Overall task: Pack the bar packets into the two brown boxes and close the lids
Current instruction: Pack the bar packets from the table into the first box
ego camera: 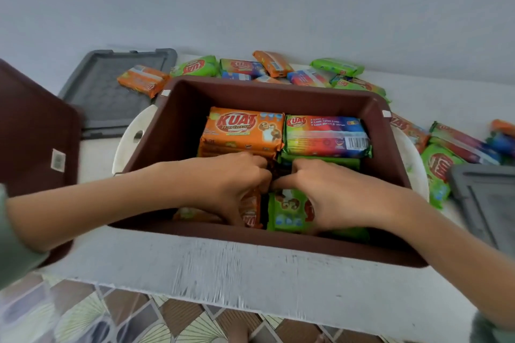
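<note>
Hands pressing two bar packets into the near row of the brown box.

I am curling the fingers of my left hand [237, 184] down around an orange packet [250, 211] and gripping a green packet [287, 211] just beside it with my right hand [331, 195], thumbs nearly touching. Both packets are sitting low against the near wall of the brown box [390, 125], in front of the stacked packets [239, 131] at the back. The row is looking tight, so by forcing it I am risking a crumpled wrapper or a snapped bar. A packet riding high could be keeping the lid from seating. Loose packets [242, 67] are waiting on the table [223, 267] behind the box.
</note>
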`<action>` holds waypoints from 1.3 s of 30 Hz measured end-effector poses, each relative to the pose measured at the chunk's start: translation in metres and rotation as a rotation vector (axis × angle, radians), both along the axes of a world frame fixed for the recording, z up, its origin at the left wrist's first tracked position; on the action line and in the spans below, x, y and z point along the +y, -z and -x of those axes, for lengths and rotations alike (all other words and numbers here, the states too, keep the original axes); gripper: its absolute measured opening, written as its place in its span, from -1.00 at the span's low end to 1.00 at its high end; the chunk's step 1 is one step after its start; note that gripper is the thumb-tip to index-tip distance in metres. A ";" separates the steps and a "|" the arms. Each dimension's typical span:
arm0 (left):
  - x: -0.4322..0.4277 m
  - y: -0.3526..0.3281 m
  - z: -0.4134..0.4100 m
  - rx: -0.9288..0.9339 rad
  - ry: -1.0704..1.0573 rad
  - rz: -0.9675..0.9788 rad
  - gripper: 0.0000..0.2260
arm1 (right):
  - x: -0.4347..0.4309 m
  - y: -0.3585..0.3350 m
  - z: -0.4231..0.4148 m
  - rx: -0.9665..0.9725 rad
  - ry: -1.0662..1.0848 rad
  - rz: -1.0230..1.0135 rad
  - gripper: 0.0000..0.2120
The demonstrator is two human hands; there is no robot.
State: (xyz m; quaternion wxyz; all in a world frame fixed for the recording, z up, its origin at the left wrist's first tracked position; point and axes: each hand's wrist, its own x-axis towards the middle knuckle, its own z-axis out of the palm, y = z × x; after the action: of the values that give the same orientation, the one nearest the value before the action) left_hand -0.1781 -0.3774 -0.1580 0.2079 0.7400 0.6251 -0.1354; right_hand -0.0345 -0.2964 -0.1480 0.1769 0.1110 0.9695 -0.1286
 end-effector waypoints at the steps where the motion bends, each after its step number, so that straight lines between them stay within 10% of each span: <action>1: -0.001 0.004 0.001 -0.002 0.011 -0.010 -0.44 | 0.000 0.001 0.001 -0.019 0.004 0.004 -0.38; 29: -0.001 0.011 0.013 -0.011 -0.066 0.025 -0.29 | 0.011 0.003 -0.002 -0.261 0.002 0.042 -0.39; 33: -0.001 0.004 0.021 -0.111 -0.091 0.062 -0.25 | 0.010 0.001 -0.008 -0.164 -0.001 0.032 -0.52; 39: 0.025 -0.037 0.013 -0.415 -0.187 0.011 -0.80 | 0.025 -0.044 -0.046 0.331 0.079 0.006 -0.63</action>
State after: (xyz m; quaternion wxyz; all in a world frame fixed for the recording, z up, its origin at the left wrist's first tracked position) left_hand -0.1906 -0.3524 -0.1210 0.3475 0.6899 0.6341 0.0361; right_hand 0.0117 -0.2711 -0.1040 0.0100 0.1257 0.9799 -0.1548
